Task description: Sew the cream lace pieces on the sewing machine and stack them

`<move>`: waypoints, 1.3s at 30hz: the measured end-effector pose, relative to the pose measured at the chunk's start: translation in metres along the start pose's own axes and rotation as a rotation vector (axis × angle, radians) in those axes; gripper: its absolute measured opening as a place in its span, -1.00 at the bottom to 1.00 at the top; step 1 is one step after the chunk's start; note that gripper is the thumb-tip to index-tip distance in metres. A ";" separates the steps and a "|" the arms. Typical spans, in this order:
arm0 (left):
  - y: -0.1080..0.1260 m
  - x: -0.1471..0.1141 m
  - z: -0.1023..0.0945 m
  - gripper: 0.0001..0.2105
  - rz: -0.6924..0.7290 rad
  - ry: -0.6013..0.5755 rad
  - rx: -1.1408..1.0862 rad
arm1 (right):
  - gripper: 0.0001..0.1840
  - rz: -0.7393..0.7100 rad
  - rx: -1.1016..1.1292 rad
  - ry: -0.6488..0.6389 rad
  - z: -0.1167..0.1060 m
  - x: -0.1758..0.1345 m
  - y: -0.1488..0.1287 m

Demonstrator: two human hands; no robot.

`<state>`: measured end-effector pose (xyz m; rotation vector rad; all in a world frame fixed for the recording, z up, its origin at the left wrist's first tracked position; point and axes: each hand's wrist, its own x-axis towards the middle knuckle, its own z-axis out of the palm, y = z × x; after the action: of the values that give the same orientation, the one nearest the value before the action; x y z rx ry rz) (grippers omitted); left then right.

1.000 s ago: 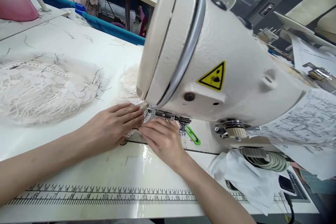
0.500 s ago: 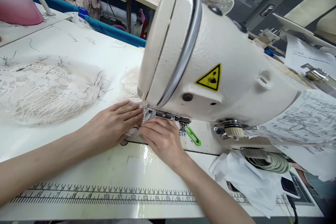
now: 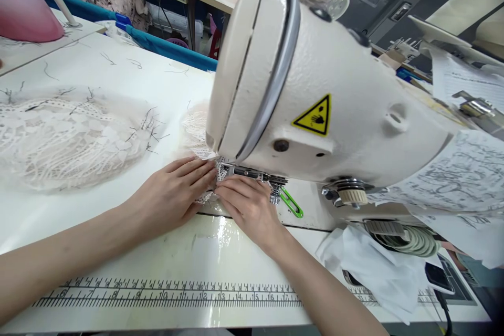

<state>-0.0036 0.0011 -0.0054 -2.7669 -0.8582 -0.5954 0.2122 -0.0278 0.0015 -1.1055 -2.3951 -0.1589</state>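
A white lace piece [image 3: 207, 197] lies under the head of the sewing machine [image 3: 268, 84], close to the needle area, where the machine hides part of it. My left hand [image 3: 177, 189] rests flat on the lace, its fingers stretched out and side by side. To the right, my right hand [image 3: 250, 207] has bent fingers closed on the lace edge just in front of the metal presser parts [image 3: 252, 172]. Its fingertips are partly hidden. More of the lace [image 3: 195, 126] shows behind the machine head.
Another lace piece [image 3: 79, 142] with dark loose threads lies at left. A printed ruler [image 3: 177, 294] runs along the front edge. Right of my right hand are a green slotted piece [image 3: 291, 202], a white cloth [image 3: 374, 268] and a black device [image 3: 439, 277]. Pink padding [image 3: 27, 5] stands far left.
Both hands have shifted slightly right and remain on the lace beside the presser parts. The view has moved a little.
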 end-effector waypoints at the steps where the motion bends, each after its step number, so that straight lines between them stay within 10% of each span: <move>1: 0.001 0.000 0.000 -0.60 0.001 0.009 0.002 | -0.82 0.003 0.009 -0.007 0.000 -0.001 0.001; 39: 0.004 0.000 0.001 -0.60 0.054 0.081 -0.032 | -0.81 0.016 -0.027 0.029 -0.006 -0.005 0.016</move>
<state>-0.0011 -0.0020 -0.0066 -2.7632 -0.7616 -0.7118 0.2288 -0.0220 0.0027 -1.1272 -2.3645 -0.2012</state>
